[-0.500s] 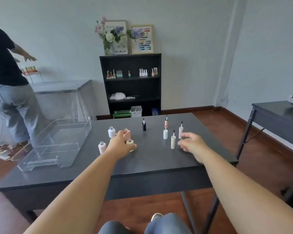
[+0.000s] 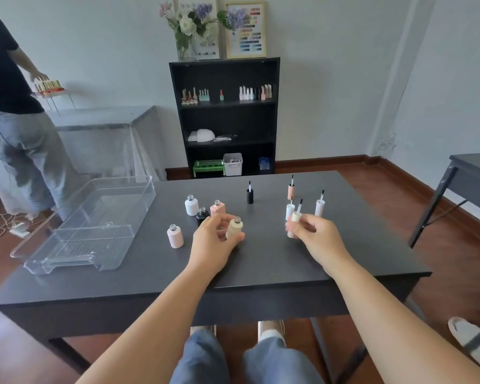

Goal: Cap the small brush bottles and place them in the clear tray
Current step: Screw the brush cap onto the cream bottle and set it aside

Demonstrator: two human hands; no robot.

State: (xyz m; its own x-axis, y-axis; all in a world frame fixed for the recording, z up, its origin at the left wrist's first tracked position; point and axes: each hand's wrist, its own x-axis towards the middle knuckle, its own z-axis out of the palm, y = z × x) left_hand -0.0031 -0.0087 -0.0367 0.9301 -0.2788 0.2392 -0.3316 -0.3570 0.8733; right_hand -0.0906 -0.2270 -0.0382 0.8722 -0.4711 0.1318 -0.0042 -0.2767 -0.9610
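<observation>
Left hand (image 2: 215, 242) fingers grip cream bottle (image 2: 234, 230); right hand (image 2: 315, 236) fingers pinch cream brush cap (image 2: 294, 220).

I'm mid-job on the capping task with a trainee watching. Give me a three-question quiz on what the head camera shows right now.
1. True or false: the clear tray already holds a capped bottle.
2. Which bottle does the left hand grip? A. the black bottle B. the beige bottle C. the white bottle
3. Fill in: the right hand holds a beige ____ with its brush pointing up.

Key:
1. False; nothing lies in the tray.
2. B; the beige bottle, standing open-necked on the table.
3. cap; the beige brush cap.
</observation>
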